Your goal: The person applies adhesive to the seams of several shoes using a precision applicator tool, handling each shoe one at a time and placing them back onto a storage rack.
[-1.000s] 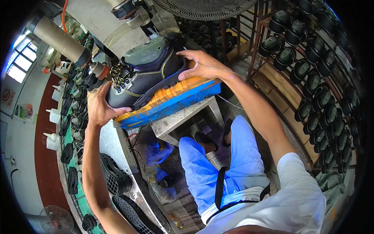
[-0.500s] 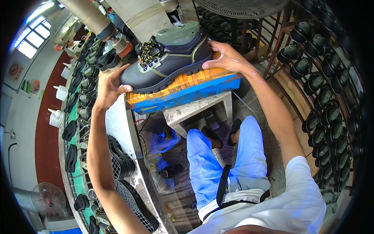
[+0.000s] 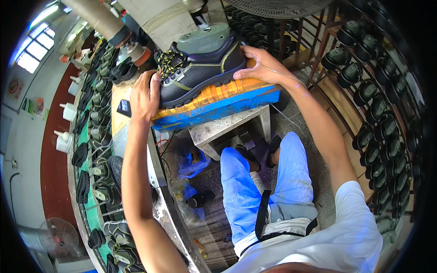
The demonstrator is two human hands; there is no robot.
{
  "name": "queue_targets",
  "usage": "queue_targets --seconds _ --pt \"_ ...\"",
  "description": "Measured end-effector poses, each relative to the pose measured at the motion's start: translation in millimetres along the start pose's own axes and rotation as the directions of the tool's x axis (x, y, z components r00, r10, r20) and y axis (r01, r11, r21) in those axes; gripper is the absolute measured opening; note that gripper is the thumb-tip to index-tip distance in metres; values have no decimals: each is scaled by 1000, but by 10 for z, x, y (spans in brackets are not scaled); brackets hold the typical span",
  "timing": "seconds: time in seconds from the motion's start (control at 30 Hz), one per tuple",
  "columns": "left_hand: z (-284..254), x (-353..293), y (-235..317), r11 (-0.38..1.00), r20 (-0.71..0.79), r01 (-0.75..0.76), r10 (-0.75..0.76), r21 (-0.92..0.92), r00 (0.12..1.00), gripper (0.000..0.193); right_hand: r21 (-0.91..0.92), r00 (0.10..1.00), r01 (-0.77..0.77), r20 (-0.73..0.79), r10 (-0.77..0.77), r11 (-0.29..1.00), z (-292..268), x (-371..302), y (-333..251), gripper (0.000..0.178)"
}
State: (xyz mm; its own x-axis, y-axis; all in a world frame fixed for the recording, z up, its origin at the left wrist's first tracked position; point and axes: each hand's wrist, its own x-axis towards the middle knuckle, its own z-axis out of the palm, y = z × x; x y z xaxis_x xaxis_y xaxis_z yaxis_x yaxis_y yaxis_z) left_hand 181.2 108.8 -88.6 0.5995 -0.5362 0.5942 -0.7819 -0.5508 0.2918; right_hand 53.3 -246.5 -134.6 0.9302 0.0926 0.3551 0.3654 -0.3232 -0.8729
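A black work shoe [image 3: 200, 73] with yellow stitching and yellow-black laces rests sole down on an orange ribbed pad [image 3: 214, 94], its toe to the left. Out of its collar rises a green shoe last [image 3: 205, 38]. The pad tops a blue block [image 3: 227, 108]. My left hand [image 3: 146, 95] is closed against the toe, fingers together over its front and side. At the heel, my right hand [image 3: 261, 66] grips the shoe, thumb low near the sole and fingers behind; the far fingertips are hidden.
On the left, a green conveyor [image 3: 93, 214] carries shoes and loose soles, with white bottles [image 3: 63, 141] along its far side. A small dark device [image 3: 124, 108] lies beside my left hand. Racks of lasted shoes [image 3: 378, 109] stand right. A metal-topped stand [image 3: 214, 129] sits below the block.
My left hand has shifted right and turned, from spread round the toe tip to fingers together over the toe. My right hand stays at the heel. The dark device has come into sight.
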Motion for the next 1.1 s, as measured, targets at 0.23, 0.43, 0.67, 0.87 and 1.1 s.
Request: queue_targets --seconds 0.23,0.43,0.67,0.87,1.1 --pt "-449 -118 -387 931 331 234 -135 -281 934 79 111 1000 0 16 -1 994 -42 -2 47 71" --pt "-335 -261 -277 713 316 342 -177 -612 932 96 94 1000 8 4 -8 996 -13 21 32 67" --pt "-300 -251 -171 663 299 356 -203 -659 932 98 29 998 -5 -60 7 1000 0 -39 24 57" --pt "-317 -243 -292 652 316 373 -210 -660 925 102 -8 997 29 -69 -30 1000 5 -35 -35 65" --pt "-280 -242 -365 634 334 375 -190 -676 923 98 33 997 41 -63 -39 999 -2 -2 71 68"
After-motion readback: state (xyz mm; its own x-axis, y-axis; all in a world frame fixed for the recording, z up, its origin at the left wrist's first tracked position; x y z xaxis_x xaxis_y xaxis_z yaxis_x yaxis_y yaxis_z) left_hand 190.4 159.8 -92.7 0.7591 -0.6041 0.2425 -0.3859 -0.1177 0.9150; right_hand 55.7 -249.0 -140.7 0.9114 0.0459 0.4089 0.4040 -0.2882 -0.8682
